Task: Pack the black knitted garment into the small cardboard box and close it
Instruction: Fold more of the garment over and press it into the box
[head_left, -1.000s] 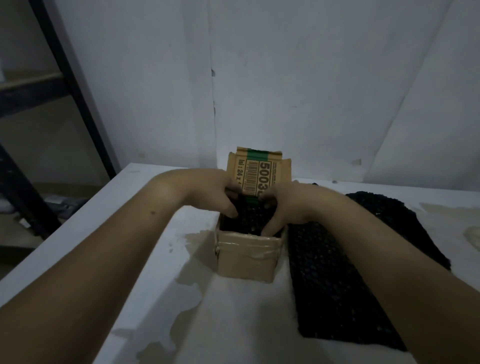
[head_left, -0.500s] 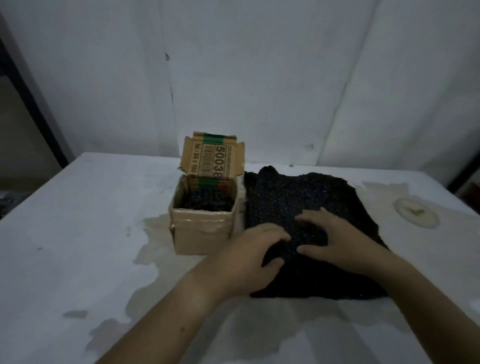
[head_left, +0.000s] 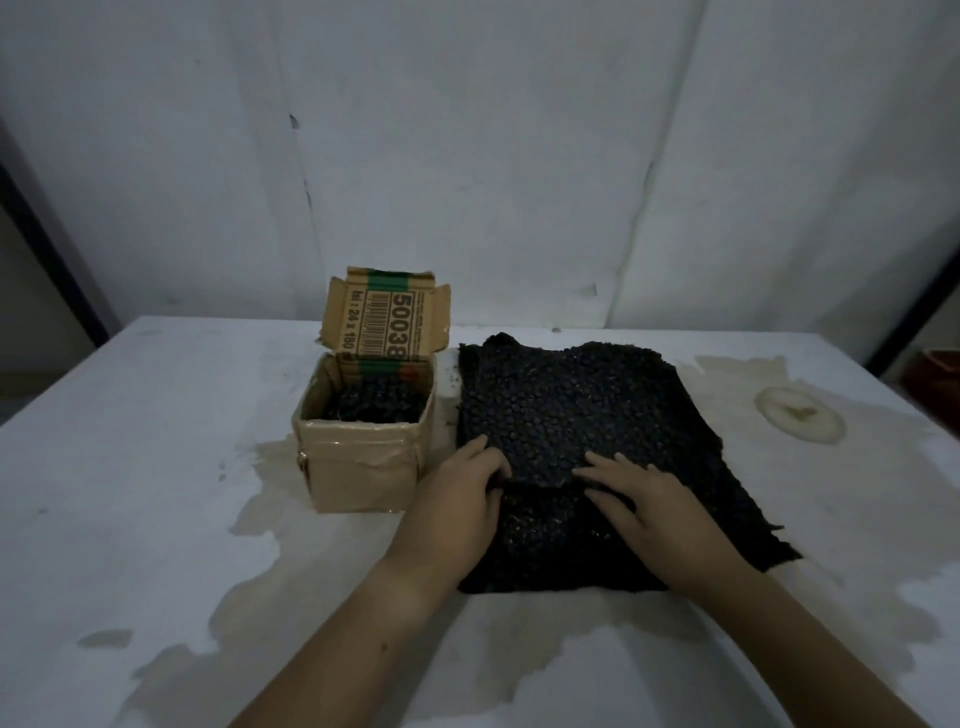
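A small cardboard box (head_left: 363, 467) stands open on the white table, its printed lid flap (head_left: 384, 325) upright at the back. Black knitted fabric (head_left: 374, 405) fills its inside. To the right of the box lies a larger black knitted garment (head_left: 571, 410), flat on the table with a folded edge across its middle. My left hand (head_left: 457, 509) pinches that folded edge at its left end. My right hand (head_left: 649, 499) rests on the garment just right of it, fingers spread and touching the same edge.
The white table (head_left: 156, 467) carries brownish stains (head_left: 800, 415) at the right and around the box. A white wall (head_left: 467, 156) stands behind. A dark frame (head_left: 47, 249) is at the far left, a reddish object (head_left: 935, 379) at the right edge.
Both hands left the box, where they pressed knitted fabric down, and moved right onto the flat garment. The left hand now grips its folded edge. The view shifted right.
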